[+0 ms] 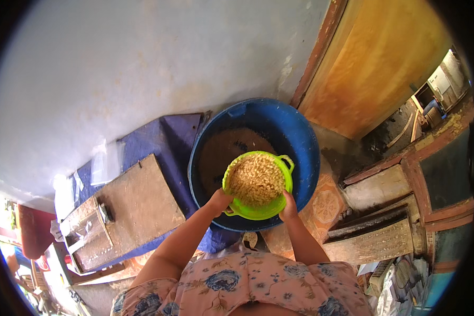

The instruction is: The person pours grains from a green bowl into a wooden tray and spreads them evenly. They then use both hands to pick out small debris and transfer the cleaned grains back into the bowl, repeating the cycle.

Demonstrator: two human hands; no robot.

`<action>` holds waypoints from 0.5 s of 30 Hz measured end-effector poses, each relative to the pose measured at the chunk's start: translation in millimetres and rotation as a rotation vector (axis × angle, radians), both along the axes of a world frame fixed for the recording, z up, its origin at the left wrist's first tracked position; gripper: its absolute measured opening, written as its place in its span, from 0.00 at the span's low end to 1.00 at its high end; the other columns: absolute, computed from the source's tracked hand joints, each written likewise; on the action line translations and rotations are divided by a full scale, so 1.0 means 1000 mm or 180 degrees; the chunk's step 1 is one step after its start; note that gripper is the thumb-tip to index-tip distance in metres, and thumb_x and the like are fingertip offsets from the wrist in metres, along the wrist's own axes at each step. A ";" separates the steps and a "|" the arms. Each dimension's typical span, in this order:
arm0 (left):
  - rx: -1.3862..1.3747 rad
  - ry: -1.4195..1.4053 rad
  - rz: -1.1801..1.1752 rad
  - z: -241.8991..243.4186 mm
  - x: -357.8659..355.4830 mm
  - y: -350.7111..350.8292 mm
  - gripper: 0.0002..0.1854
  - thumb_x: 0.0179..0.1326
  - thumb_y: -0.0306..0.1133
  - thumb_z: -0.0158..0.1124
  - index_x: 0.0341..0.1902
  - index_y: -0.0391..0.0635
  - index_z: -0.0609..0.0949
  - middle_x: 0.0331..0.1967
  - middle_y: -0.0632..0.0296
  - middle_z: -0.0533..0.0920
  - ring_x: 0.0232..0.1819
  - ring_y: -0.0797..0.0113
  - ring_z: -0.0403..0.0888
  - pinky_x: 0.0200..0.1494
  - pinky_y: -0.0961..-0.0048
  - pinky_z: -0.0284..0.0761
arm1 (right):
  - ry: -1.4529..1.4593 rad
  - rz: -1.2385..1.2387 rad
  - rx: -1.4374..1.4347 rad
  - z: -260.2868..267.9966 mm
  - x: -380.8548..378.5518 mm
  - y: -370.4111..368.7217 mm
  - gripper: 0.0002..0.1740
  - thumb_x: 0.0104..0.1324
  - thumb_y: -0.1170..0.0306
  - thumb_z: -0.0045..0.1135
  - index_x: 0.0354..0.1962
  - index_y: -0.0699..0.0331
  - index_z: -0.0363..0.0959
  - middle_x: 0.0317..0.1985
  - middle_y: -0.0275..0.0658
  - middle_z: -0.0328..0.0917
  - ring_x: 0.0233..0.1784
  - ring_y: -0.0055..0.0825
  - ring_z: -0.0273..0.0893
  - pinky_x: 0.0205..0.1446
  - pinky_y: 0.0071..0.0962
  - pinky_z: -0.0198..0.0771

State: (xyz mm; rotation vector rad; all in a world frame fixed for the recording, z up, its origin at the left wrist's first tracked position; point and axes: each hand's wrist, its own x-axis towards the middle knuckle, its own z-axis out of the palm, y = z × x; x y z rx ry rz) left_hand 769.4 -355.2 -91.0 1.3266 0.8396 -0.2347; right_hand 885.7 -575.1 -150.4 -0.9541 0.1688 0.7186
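Both of my hands hold a bright green plastic colander (260, 214) over a large blue plastic tub. My left hand (220, 201) grips its lower left side, by one handle. On the lower right rim is my right hand (289, 207). Pale, grain-like pieces (256, 177) fill much of the colander, heaped toward its far side, and some green bottom shows near me. The other handle sticks out at the upper right. Inside the blue tub (304, 138) lies a brownish surface with dark patches; the colander hides part of it.
Left of the tub, a wooden board (138, 201) with a raised tray end rests over a blue sheet (173, 138). A grey wall (142, 71) rises behind. An orange-yellow door (375, 71) stands at the upper right. Wooden panels (375, 241) and plastic bags (403, 284) are at the right.
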 end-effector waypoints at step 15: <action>-0.0488 -0.1052 -0.0483 0.076 -0.149 0.030 0.18 0.52 0.26 0.51 0.48 0.36 0.75 0.32 0.58 0.81 0.26 0.71 0.79 0.24 0.78 0.75 | -0.1961 0.1586 -0.0055 0.137 -0.105 -0.023 0.59 0.45 0.51 0.71 0.68 0.61 0.44 0.65 0.40 0.56 0.66 0.35 0.59 0.66 0.37 0.57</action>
